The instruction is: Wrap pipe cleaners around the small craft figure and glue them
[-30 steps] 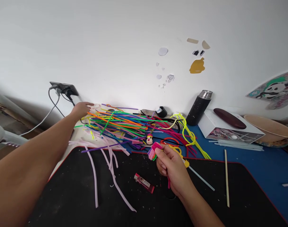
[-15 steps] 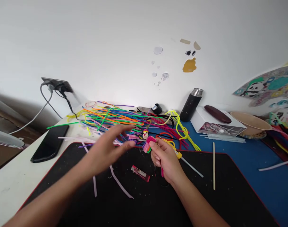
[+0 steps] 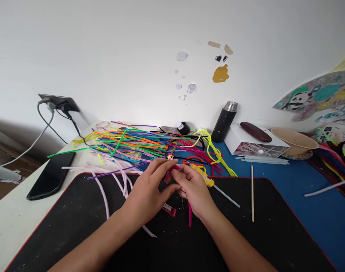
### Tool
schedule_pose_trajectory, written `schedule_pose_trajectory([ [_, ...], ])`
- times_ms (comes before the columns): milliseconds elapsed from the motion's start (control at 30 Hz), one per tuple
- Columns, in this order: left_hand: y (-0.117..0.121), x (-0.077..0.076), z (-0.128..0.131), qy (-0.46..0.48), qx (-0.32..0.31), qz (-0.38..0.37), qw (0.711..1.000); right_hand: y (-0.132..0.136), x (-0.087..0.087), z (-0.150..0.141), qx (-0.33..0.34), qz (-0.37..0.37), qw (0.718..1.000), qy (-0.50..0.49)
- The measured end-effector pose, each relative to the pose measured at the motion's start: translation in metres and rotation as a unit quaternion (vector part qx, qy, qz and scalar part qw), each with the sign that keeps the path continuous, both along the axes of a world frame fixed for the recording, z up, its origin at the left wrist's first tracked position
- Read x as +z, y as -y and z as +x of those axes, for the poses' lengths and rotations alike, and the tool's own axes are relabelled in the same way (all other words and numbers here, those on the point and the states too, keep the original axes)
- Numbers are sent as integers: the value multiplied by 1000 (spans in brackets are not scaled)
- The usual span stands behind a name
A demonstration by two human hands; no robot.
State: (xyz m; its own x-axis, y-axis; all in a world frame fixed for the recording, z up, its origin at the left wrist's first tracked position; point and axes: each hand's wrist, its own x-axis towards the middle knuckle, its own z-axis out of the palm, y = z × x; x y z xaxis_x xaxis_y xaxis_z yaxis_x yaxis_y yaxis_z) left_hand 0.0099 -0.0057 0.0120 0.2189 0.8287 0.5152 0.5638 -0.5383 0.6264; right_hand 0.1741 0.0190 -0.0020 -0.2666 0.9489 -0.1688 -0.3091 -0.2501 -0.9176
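Both hands meet over the black mat (image 3: 234, 241) around a small bundle of colourful pipe cleaners (image 3: 168, 176), largely covered by the fingers. My right hand (image 3: 193, 187) pinches it between thumb and fingers; a magenta pipe cleaner (image 3: 190, 216) hangs below that hand. From the other side, the fingers and thumb of my left hand (image 3: 150, 187) close on the bundle. Just beyond the fingertips shows a little doll-like head (image 3: 170, 156). A red lighter (image 3: 170, 210) lies beneath the hands, partly hidden. To the right rests a yellow glue gun (image 3: 208, 180) with a clear glue stick (image 3: 227, 196).
A heap of coloured pipe cleaners (image 3: 133, 140) spreads along the wall, with pale lilac strips (image 3: 104, 196) at left. A phone (image 3: 52, 177) lies on the left. Rightward are a wooden stick (image 3: 252, 194), a black thermos (image 3: 224, 124), a white box (image 3: 256, 143) and a bowl (image 3: 295, 139).
My left hand, raised and spread before, has come right and closed on the bundle beside my right hand. The camera view has shifted slightly.
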Motion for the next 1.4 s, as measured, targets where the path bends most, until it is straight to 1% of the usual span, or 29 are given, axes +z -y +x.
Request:
schedule_pose_trajectory([
  [100, 0, -2, -3, 7, -8, -5, 1000, 1, -3, -2, 9, 13, 1000, 11],
  [200, -1, -4, -7, 34, -8, -25, 999, 3, -2, -2, 21, 27, 999, 30],
  [333, -1, -5, -13, 61, 6, -40, 997, 4, 0, -1, 31, 37, 998, 50],
  [500, -2, -3, -21, 64, 23, -47, 997, 4, -2, 2, 40, 62, 992, 103],
  [633, -3, 1, -26, 70, 29, -85, 994, 3, -4, 6, 49, 95, 983, 147],
  [833, -5, 1, -27, 108, 21, -140, 984, 4, 1, 7, 46, 140, 967, 207],
  [933, -6, -1, -28, 139, 23, -172, 975, 5, 3, 7, 43, 155, 961, 226],
  [1000, -6, -3, -27, 177, 18, -207, 962, 5, 4, 7, 40, 164, 956, 238],
  [1133, -8, -5, -26, 296, -31, -301, 906, 5, 5, 8, 32, 181, 948, 258],
  [1200, -10, -6, -26, 322, -37, -321, 890, 4, 4, 8, 29, 184, 947, 263],
  [1267, -12, -8, -25, 322, -29, -322, 890, 4, 3, 8, 25, 184, 945, 270],
  [1400, -12, -12, -26, 297, -16, -312, 902, 4, 1, 8, 18, 184, 942, 279],
])
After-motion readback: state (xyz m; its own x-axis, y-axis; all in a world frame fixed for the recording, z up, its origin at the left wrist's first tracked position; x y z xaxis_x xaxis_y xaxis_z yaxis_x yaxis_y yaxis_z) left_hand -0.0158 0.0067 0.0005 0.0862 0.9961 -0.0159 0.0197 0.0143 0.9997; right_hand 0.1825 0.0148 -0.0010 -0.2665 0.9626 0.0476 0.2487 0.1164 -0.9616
